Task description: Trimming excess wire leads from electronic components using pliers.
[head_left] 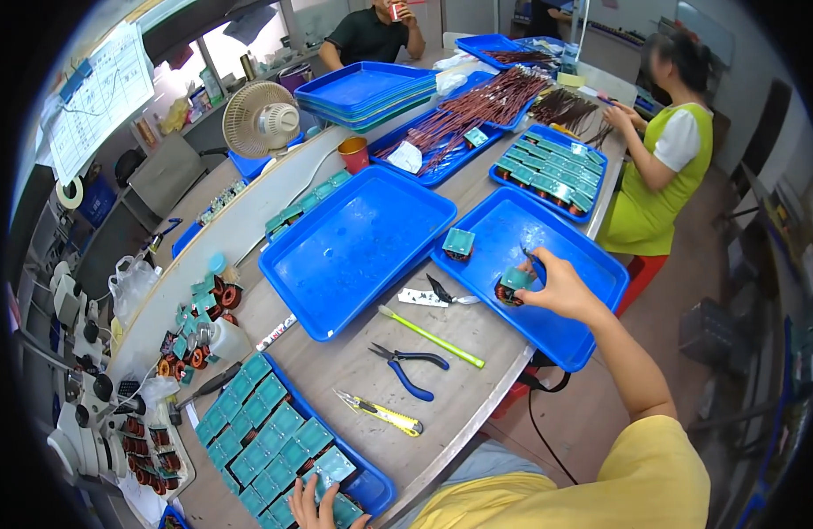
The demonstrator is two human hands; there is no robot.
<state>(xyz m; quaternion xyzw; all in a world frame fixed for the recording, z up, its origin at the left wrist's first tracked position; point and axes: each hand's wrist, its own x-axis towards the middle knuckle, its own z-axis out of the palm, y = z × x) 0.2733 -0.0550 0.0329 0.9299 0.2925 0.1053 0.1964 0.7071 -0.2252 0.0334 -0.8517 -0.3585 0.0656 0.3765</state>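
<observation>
My right hand (560,286) is above the right-hand blue tray (569,339), its thumb and fingers closed on a copper-wound coil with a green circuit board (516,279). A slim dark tool (536,264) shows by the same fingers, its kind unclear. Farther left in that tray sits another coil with a green board (459,242). At the lower edge, my left hand (306,510) is partly cut off. Its fingers and thumb lie around a green circuit board (345,511) at the near end of a blue tray (371,487) packed with similar board-topped coils.
Pliers (406,366), a yellow utility knife (382,414) and a green stick-like tool (433,337) lie between the trays. A large blue tray (358,251) stands ahead. Loose coils (217,304) are at left. A co-worker (657,167) works at far right; another person (371,40) sits behind.
</observation>
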